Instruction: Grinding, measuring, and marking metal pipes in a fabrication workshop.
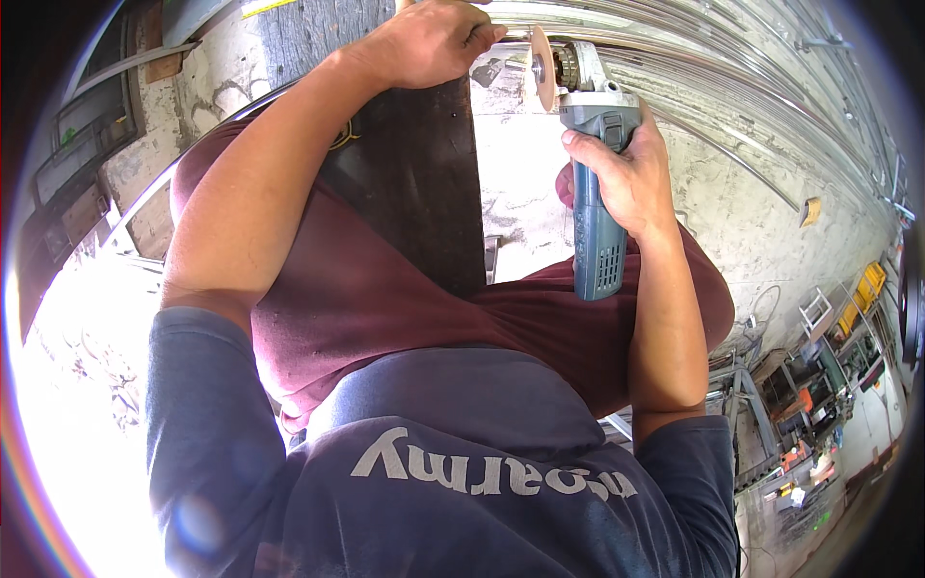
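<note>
Clasped grinder (599,252) in right hand (631,183); curled left hand (429,43) by tubes (674,50), couldn't tell whether holding any; wore pale-lettered shirt (453,395).

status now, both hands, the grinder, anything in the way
Right hand gripping angle grinder. Left hand by metal bars, hold unclear. Tan abrasive disc near bars, contact unclear. Possible obstruction: left hand close to disc.

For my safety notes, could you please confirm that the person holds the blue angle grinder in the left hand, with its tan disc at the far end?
Not quite: the hand is wrong. The head view shows the blue angle grinder in the right hand, with its tan disc at the far end.
</note>
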Demonstrator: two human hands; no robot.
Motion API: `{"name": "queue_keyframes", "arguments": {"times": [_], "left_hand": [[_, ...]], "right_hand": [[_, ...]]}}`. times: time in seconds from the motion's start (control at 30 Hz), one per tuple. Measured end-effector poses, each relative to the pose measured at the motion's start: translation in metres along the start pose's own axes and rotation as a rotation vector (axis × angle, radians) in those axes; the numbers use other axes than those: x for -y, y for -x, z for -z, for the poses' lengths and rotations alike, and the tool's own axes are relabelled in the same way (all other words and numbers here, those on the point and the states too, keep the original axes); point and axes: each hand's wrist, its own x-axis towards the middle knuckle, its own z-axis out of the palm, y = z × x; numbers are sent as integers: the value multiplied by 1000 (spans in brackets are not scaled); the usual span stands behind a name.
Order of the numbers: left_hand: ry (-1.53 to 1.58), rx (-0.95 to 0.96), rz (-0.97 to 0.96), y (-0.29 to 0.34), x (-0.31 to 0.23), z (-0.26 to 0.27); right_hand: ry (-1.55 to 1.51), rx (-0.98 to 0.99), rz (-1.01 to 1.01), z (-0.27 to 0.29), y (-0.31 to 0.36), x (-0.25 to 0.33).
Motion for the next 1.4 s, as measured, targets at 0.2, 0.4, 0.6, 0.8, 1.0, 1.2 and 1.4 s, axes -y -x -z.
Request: {"name": "queue_keyframes", "arguments": {"times": [0.2, 0.4, 0.6, 0.8, 1.0, 1.2, 1.4], "left_hand": [[8, -46, -20, 0, -3, 3], [48, -53, -80, -3, -6, 7], [105, -57, -79, -3, -9, 10], [110, -82, -124, -3, -9, 10], [98, -97, -127, -3, -9, 8], [69, -121, -105, -2, -8, 6], [64, -119, -90, -2, -7, 5]], "right_hand": [[-12, -2, 1, 0, 0, 1], [13, 3, 24, 2, 0, 1], [-22, 1, 2, 1, -2, -2], [-28, -13, 27, 0, -2, -2], [-14, 1, -14, 2, -2, -1], [-14, -11, 7, 0, -4, -4], [-3, -13, 30, 1, -4, -4]]}}
